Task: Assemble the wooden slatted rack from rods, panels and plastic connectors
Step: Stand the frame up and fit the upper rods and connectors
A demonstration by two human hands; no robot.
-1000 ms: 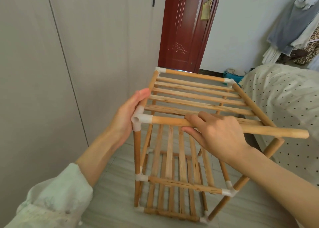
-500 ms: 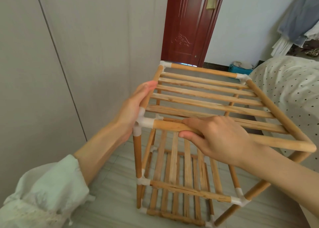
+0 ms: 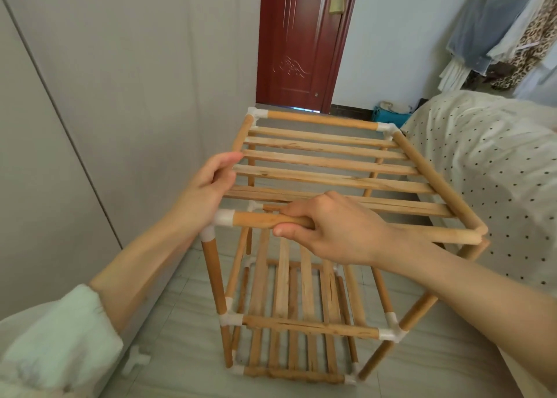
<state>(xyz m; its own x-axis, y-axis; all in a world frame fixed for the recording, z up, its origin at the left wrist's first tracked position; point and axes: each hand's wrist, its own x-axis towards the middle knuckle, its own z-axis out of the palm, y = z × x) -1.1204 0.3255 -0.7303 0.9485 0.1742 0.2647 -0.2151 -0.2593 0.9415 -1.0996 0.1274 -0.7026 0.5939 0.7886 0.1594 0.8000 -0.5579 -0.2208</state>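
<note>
Wooden rack (image 3: 316, 247) stands on the floor (image 3: 168, 322) between wardrobe (image 3: 120, 96) and bed (image 3: 497, 162). Right hand (image 3: 337, 229) curls round the front top rod (image 3: 355, 227) near its white corner connector (image 3: 221, 220); left hand (image 3: 211, 180) pinches the top panel's left edge.

The person is wearing a pale, whitish-green sleeve (image 3: 51, 346) pushed up the left forearm; the right forearm is showing bare.

Bright, even daylight fills the room — shadows are soft and faint on the floor (image 3: 187, 307). Wide-angle distortion bends the wardrobe (image 3: 90, 96) lines near the left edge; the sleeve (image 3: 51, 346) there looks slightly blurred.
</note>
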